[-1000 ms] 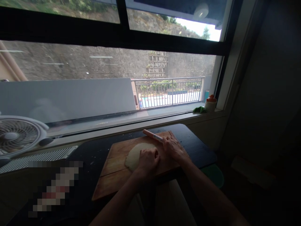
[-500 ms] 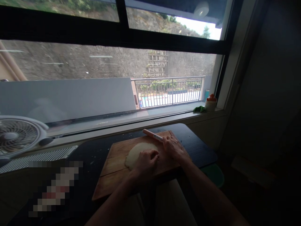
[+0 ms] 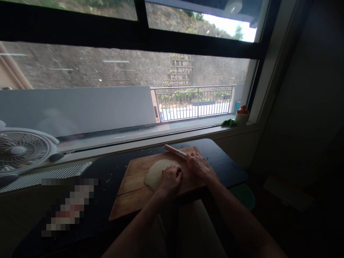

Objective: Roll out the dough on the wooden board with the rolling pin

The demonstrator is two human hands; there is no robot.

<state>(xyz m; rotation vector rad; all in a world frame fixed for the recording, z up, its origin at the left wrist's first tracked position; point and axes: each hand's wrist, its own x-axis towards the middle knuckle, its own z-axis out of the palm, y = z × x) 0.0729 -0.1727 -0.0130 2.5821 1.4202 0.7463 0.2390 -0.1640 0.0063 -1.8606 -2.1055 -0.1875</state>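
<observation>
A flat, pale round of dough (image 3: 156, 174) lies on a wooden board (image 3: 129, 199). My left hand (image 3: 171, 178) rests over the dough's right part with its fingers curled in on the near right edge; the fingertips are partly hidden. To the right, my right hand (image 3: 199, 165) is wrapped round one end of a slim rolling pin (image 3: 176, 151). The pin's other end points to the far left, across the board's back edge. It is behind the dough, and I cannot tell whether it touches it.
The board lies on a dark table (image 3: 223, 157) with pale specks left of it. A white fan (image 3: 18, 150) stands at the left. On the window sill are an orange-topped container (image 3: 242, 116) and a green cloth-like thing (image 3: 228, 123). A green tub (image 3: 243, 197) is below the table's right side.
My left hand has shifted slightly forward over the dough, and its fingers stay curled. The rolling pin and my right hand hold nearly the same place on the board. The view has tilted a little.
</observation>
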